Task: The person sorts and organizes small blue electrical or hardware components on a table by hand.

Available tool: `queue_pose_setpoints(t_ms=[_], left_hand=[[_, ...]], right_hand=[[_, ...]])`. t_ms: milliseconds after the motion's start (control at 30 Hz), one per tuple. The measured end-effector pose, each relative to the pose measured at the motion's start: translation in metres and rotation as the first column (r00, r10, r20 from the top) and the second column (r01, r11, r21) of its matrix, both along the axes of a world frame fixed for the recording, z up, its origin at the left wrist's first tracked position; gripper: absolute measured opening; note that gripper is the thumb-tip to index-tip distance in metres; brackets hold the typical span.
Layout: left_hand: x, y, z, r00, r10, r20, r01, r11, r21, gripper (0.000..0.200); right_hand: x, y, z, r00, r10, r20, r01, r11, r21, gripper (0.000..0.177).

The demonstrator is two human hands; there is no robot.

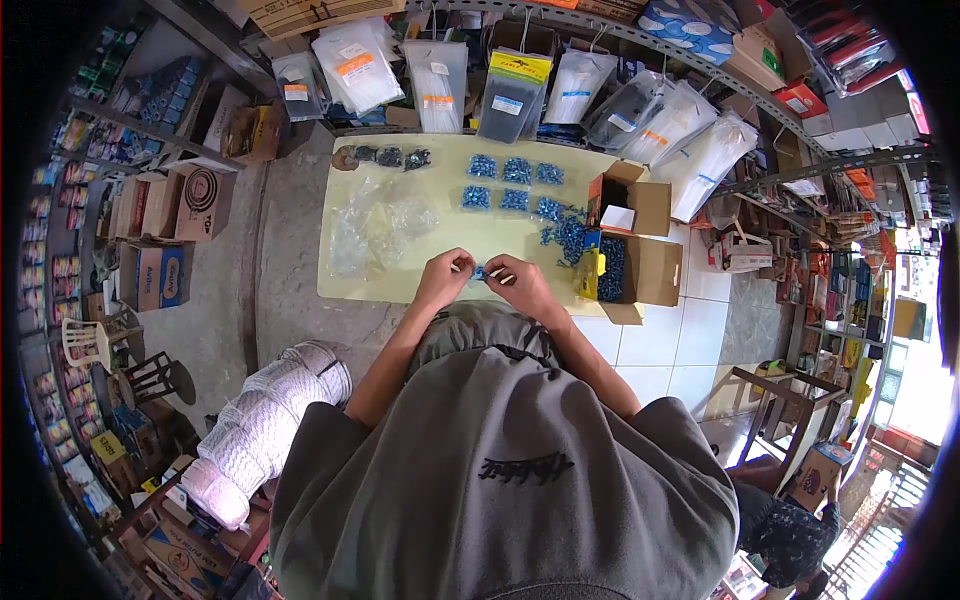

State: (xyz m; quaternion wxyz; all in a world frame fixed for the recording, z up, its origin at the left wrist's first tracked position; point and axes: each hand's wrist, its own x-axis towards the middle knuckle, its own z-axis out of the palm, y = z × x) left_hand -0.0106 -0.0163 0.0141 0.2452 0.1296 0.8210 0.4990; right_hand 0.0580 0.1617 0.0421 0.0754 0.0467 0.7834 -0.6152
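Close to my body, at the table's near edge, my left hand (446,278) and my right hand (518,280) are closed in pinches, fingertips almost meeting. Between them is a small plastic bag of blue pieces (480,272), mostly hidden by the fingers. Ahead on the pale yellow table (460,240), several filled packets of blue pieces (516,170) lie in two rows. A loose heap of blue pieces (566,238) spreads to the right of my right hand. Clear empty plastic bags (385,222) are scattered to the left.
Two open cardboard boxes stand at the table's right side; the nearer box (655,268) holds more blue pieces. Small dark packets (390,157) sit at the far left. Hanging bags of cable ties (515,95) line the back. A big rope roll (265,420) stands left; another person (785,530) is behind right.
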Motion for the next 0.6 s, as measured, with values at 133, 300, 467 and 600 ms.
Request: queue_pose_setpoints(t_ms=[133, 300, 467, 600], left_hand=[[0.0, 0.0, 0.0, 1.0, 0.006, 0.012, -0.006, 1.0, 0.001, 0.009], [0.0, 0.002, 0.0, 1.0, 0.008, 0.008, -0.008, 1.0, 0.002, 0.009], [0.0, 0.001, 0.002, 1.0, 0.018, -0.012, -0.019, 0.999, -0.027, 0.014], [0.0, 0.0, 0.002, 0.999, 0.028, -0.031, -0.029, 1.0, -0.011, 0.014]], right_hand=[[0.0, 0.002, 0.001, 1.0, -0.002, 0.025, 0.001, 1.0, 0.014, 0.022], [0.0, 0.003, -0.006, 0.951, 0.1, -0.292, -0.037, 0.976, 0.213, 0.029], [0.0, 0.01, -0.015, 0.979, -0.062, -0.192, 0.104, 0.971, 0.215, 0.037], [-0.007, 0.043, -0.067, 0.954, -0.274, -0.124, 0.3, 0.89, 0.343, 0.034]])
